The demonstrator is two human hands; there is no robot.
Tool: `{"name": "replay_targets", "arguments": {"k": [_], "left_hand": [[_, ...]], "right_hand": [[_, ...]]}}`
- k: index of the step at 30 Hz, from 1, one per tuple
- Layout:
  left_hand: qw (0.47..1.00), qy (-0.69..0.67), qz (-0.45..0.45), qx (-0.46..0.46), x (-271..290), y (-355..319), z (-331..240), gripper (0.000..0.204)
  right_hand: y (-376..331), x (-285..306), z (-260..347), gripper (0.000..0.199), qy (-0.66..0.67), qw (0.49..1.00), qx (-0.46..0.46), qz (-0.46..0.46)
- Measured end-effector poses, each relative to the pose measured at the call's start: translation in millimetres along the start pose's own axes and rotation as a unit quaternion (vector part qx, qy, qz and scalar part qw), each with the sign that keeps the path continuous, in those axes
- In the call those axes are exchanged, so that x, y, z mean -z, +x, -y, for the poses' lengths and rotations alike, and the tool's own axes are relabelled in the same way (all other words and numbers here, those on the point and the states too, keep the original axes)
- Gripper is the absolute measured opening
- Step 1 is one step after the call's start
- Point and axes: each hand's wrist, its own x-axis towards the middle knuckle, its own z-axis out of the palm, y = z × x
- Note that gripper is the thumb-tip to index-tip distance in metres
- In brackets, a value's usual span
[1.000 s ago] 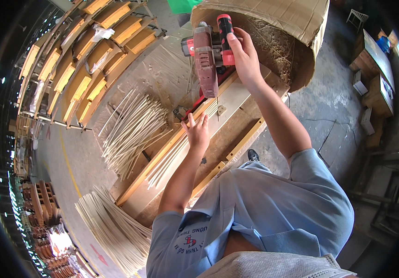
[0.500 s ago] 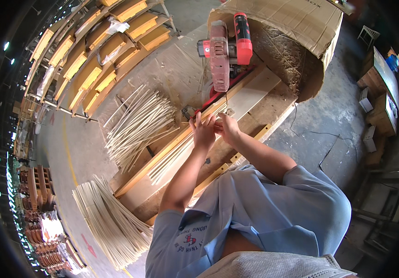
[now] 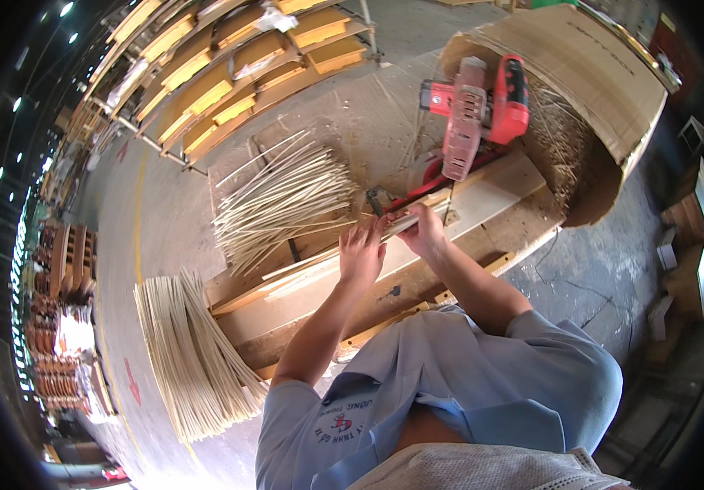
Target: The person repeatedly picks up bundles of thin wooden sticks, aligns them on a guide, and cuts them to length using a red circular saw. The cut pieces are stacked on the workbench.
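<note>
Several thin pale wooden strips (image 3: 317,272) lie bunched lengthwise along the wooden fence of the saw bench. My left hand (image 3: 362,249) is closed over the bunch, its fingers over the fence side. Farther right, my right hand (image 3: 425,232) grips the strips near their right end, just short of the saw blade; its fingertips are partly hidden. A red and black miter saw (image 3: 482,114) with a translucent guard stands raised just beyond my right hand.
A heap of loose strips (image 3: 286,200) lies beyond the fence, and a long bundle (image 3: 192,359) rests at the left. A cardboard box (image 3: 613,90) with cut scraps opens behind the saw. Racks with wooden parts (image 3: 237,82) stand at the far left.
The strips have shifted from the pale board up close against the fence. My right hand has moved slightly away from my left. The whole view has turned, shifting the saw rightward.
</note>
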Motion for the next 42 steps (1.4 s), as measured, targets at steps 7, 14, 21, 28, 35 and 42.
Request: {"name": "replay_targets", "arguments": {"k": [7,14,21,28,35,42], "left_hand": [[0.972,0.087,0.202,0.076,39,31,88,0.033],[0.965,0.071,0.211,0.142,18,57,243,0.029],[0.921,0.096,0.306,0.220,-21,101,326,0.059],[0.893,0.070,0.349,0.274,-70,105,342,0.075],[0.918,0.074,0.280,0.270,-44,83,336,0.074],[0.938,-0.096,0.035,0.330,38,25,242,0.039]], "right_hand": [[-32,-46,-28,0.024,-0.233,0.966,0.076,0.080],[-24,19,-72,0.014,-0.752,0.446,0.426,0.231],[-22,15,-75,0.010,-0.775,0.398,0.441,0.215],[-24,13,-73,0.011,-0.779,0.394,0.438,0.214],[-19,12,-75,0.012,-0.770,0.401,0.436,0.235],[-16,26,-80,0.012,-0.765,0.395,0.457,0.223]]}}
